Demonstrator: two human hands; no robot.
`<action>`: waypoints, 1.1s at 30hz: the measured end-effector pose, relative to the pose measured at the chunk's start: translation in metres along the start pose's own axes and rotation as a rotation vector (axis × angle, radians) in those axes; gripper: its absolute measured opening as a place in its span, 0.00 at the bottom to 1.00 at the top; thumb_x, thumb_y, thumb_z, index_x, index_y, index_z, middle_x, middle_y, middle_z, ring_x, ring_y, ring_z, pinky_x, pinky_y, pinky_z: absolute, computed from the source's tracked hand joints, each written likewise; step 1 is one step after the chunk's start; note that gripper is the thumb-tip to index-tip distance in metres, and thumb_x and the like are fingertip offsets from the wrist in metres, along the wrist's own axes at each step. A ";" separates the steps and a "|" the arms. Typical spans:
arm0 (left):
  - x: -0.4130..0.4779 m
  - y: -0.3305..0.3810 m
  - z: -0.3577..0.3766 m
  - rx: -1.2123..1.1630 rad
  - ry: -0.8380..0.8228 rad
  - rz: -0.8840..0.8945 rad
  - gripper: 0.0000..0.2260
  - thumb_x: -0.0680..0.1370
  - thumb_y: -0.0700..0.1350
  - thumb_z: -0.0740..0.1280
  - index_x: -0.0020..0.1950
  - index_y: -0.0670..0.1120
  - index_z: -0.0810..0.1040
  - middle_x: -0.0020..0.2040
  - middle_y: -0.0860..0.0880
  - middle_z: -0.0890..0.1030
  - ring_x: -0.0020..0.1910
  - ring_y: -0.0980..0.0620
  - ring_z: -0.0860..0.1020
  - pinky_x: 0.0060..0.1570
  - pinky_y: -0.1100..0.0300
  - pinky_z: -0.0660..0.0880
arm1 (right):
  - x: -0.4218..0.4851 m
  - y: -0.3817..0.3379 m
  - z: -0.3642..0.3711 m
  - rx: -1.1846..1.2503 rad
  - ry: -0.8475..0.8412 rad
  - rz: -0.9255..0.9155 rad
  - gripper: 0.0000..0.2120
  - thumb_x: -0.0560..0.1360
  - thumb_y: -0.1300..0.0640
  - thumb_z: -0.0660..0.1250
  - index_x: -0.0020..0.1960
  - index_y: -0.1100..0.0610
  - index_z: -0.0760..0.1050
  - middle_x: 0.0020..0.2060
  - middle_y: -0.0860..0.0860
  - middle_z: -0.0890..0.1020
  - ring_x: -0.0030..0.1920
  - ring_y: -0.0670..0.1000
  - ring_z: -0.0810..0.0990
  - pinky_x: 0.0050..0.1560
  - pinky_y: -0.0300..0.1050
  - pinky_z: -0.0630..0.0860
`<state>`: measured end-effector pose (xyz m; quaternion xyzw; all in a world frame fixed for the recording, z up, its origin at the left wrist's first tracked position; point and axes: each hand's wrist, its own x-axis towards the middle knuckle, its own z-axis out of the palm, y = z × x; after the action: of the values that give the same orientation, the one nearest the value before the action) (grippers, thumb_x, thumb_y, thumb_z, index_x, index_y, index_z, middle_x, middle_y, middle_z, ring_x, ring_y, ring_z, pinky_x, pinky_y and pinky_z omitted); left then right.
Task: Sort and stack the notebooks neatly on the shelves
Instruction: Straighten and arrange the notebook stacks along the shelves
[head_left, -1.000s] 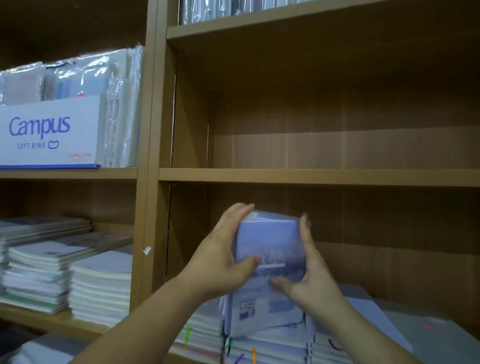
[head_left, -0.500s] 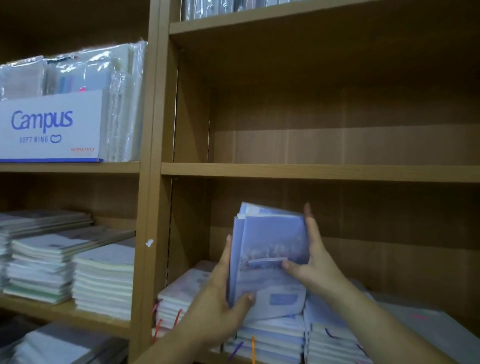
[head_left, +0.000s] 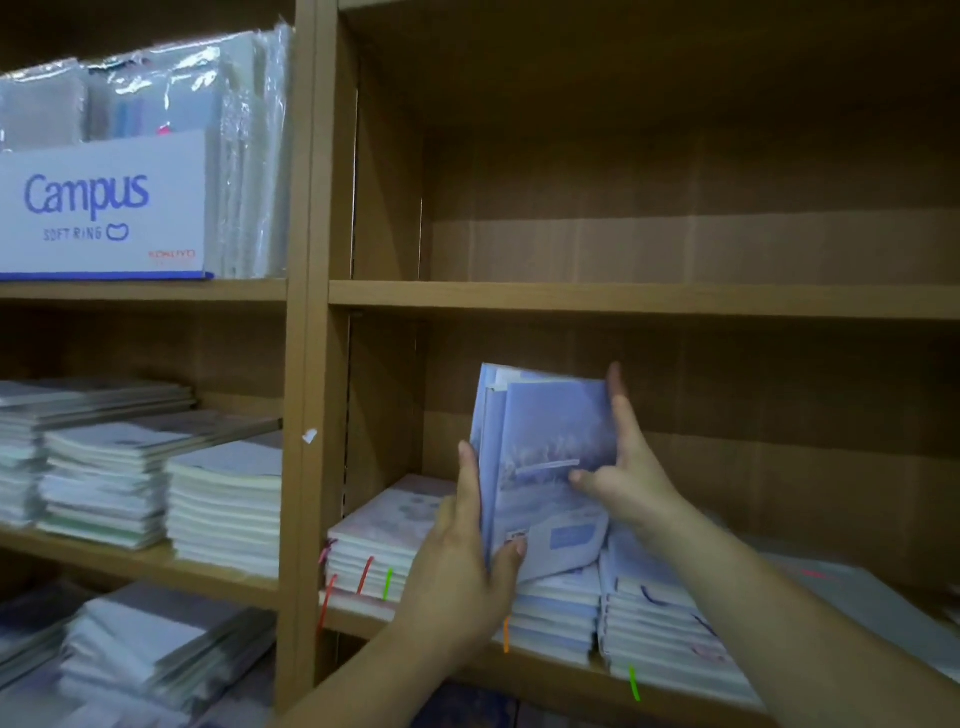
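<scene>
A bundle of pale blue notebooks (head_left: 545, 441) stands upright on its lower edge on top of a flat stack of blue notebooks (head_left: 558, 613), in the right bay's lower shelf. My left hand (head_left: 462, 566) grips the bundle's lower left edge, thumb on the front cover. My right hand (head_left: 623, 467) holds its right side, fingers stretched up along the edge and thumb pressed on the cover. A pinkish stack (head_left: 379, 540) lies to the left and another blue stack (head_left: 660, 623) to the right.
The shelf board (head_left: 623, 299) above has nothing on it in view. The left bay holds several white notebook stacks (head_left: 223, 509) and, higher up, a white Campus box (head_left: 104, 208) beside plastic-wrapped packs. Flat grey folders (head_left: 872, 608) lie at far right. A wooden upright (head_left: 306, 364) divides the bays.
My left hand has slid from the bundle's upper left down to its lower left edge. The bundle has been tipped more upright and now rests on the stack below.
</scene>
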<state>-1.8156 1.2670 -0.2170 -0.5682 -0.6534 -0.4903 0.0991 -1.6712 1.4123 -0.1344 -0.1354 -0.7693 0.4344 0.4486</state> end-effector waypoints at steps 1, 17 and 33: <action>0.001 0.000 -0.002 0.007 0.017 0.038 0.48 0.80 0.57 0.66 0.75 0.67 0.25 0.81 0.56 0.52 0.70 0.54 0.70 0.63 0.54 0.76 | 0.000 0.002 0.001 0.002 -0.001 -0.009 0.57 0.73 0.74 0.70 0.78 0.28 0.44 0.67 0.43 0.71 0.60 0.45 0.79 0.49 0.38 0.81; 0.011 0.000 -0.003 0.115 0.050 0.034 0.39 0.83 0.59 0.55 0.69 0.70 0.19 0.81 0.65 0.37 0.71 0.60 0.69 0.59 0.70 0.70 | -0.014 0.028 0.015 0.003 0.010 -0.045 0.47 0.77 0.61 0.73 0.72 0.23 0.48 0.70 0.27 0.62 0.70 0.33 0.67 0.65 0.31 0.70; 0.019 0.027 -0.021 -0.304 0.085 -0.012 0.38 0.82 0.45 0.66 0.74 0.80 0.47 0.66 0.60 0.69 0.58 0.57 0.77 0.60 0.54 0.79 | -0.008 0.007 0.007 0.319 -0.044 0.199 0.48 0.75 0.69 0.71 0.74 0.26 0.55 0.63 0.51 0.82 0.59 0.56 0.84 0.60 0.64 0.79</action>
<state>-1.8083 1.2601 -0.1795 -0.5514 -0.5703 -0.6077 0.0365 -1.6740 1.4079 -0.1464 -0.1283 -0.6831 0.5958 0.4024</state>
